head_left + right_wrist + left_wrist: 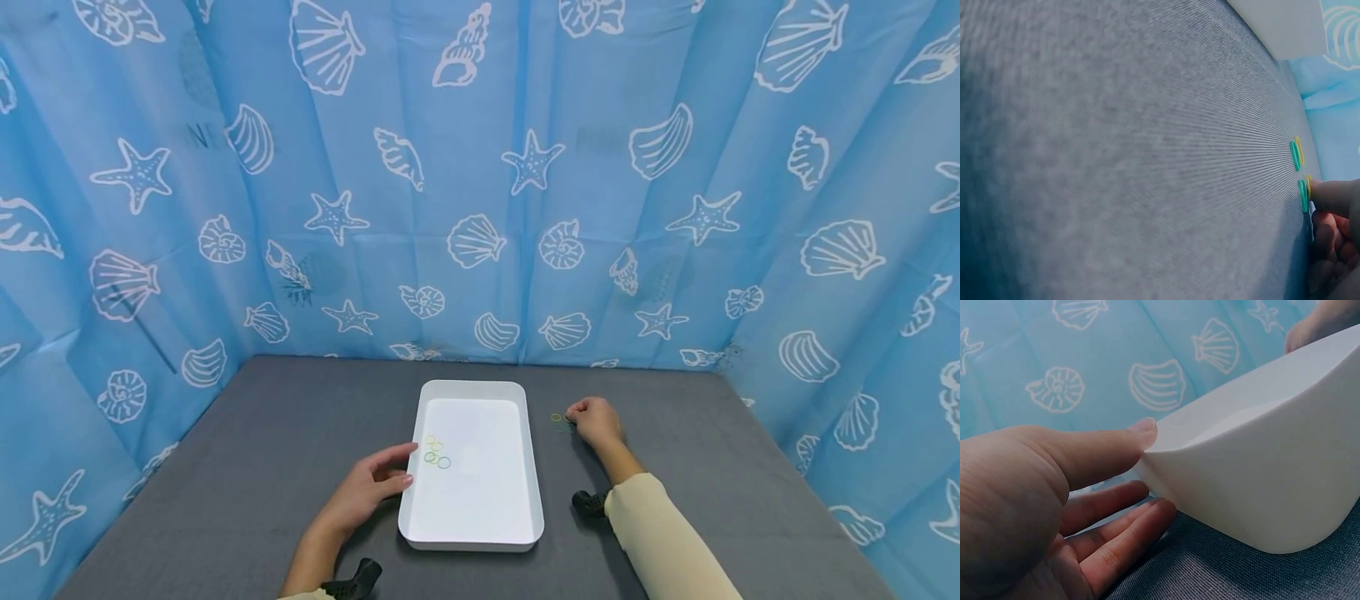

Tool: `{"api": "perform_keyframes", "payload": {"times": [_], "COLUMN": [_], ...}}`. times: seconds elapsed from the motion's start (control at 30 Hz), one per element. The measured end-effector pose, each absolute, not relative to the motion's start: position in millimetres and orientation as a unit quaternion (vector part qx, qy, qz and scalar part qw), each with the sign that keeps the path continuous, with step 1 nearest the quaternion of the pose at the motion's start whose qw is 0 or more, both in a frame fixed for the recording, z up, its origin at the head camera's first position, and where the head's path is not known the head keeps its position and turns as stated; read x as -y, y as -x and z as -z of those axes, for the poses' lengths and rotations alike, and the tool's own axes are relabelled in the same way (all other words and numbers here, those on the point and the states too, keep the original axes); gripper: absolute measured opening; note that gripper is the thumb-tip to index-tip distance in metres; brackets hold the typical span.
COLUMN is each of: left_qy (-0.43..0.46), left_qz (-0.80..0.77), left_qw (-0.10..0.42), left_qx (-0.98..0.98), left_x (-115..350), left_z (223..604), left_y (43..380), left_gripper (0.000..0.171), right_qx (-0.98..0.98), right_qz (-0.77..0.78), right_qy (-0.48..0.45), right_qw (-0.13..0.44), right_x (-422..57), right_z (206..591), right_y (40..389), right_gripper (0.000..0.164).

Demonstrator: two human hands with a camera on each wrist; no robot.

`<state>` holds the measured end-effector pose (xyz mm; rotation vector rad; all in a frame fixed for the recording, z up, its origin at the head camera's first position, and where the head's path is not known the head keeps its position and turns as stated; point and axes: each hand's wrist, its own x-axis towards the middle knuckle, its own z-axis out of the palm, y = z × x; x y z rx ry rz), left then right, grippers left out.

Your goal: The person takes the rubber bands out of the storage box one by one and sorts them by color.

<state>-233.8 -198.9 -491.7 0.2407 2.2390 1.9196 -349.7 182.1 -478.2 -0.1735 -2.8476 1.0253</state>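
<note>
A white tray [480, 517] lies on the grey table, with several thin yellow and green rubber bands [444, 462] near its left side. My left hand [367, 486] touches the tray's left edge. In the left wrist view, its thumb [1142, 432] rests at the rim while the other fingers extend loosely against the outer wall. Right of the tray, my right hand [597, 423] pinches at a yellow rubber band [1309, 187] on the cloth, fingers curled. Close by are two green bands [1302, 196] and another yellow one [556, 417].
Grey cloth [300, 417] covers the table. A blue curtain [480, 292] printed with shells and starfish hangs behind it and along both sides. Black straps with small devices [588, 503] are on both wrists.
</note>
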Motion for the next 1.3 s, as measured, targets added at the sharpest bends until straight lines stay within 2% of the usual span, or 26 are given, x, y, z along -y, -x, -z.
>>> {"api": "perform_keyframes", "payload": {"times": [0.4,0.63,0.83,1.1,1.3], "left_qy": [-0.072,-0.076,-0.076,-0.079,-0.079], "left_qz": [-0.643,-0.644,-0.646,-0.642,-0.644], "left_qw": [0.087,0.089,0.088,0.084,0.087], "left_qx": [-0.758,-0.756,-0.754,-0.758,-0.756], "left_x": [198,199,198,197,197], "left_z": [493,493,492,490,490], "left_y": [235,235,234,232,233], "left_gripper": [0.052,0.053,0.053,0.052,0.052], "right_qx": [0.937,0.928,0.906,0.893,0.876], "right_qz": [-0.340,-0.369,-0.420,-0.447,-0.480], "right_qy": [0.063,0.049,0.030,0.032,0.024], "right_qw": [0.053,0.032,0.040,0.048,0.034], "right_x": [-181,-186,-187,-178,-165], "right_z": [477,476,472,461,447], "right_y": [352,354,354,360,362], "right_gripper": [0.012,0.015,0.017,0.019,0.020]}}
